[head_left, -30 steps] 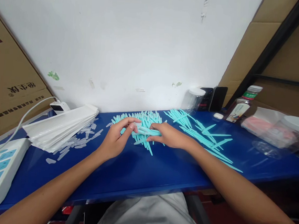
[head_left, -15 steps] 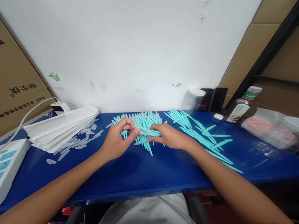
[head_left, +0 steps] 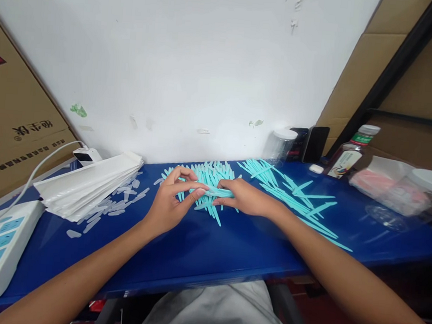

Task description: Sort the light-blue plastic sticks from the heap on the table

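While the right hand (head_left: 245, 197) grips a slim, plastic-looking turquoise bundle (head_left: 221, 193), the left hand (head_left: 171, 201) pinches its paler end; between both hands, its long axis runs sideways, pale end leftward, tapered sticks (head_left: 215, 171) piled just beyond.

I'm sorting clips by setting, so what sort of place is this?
Probably a small indoor workspace: turquoise sticks lie piled on a blue table, with a stack of white packets and a power strip.
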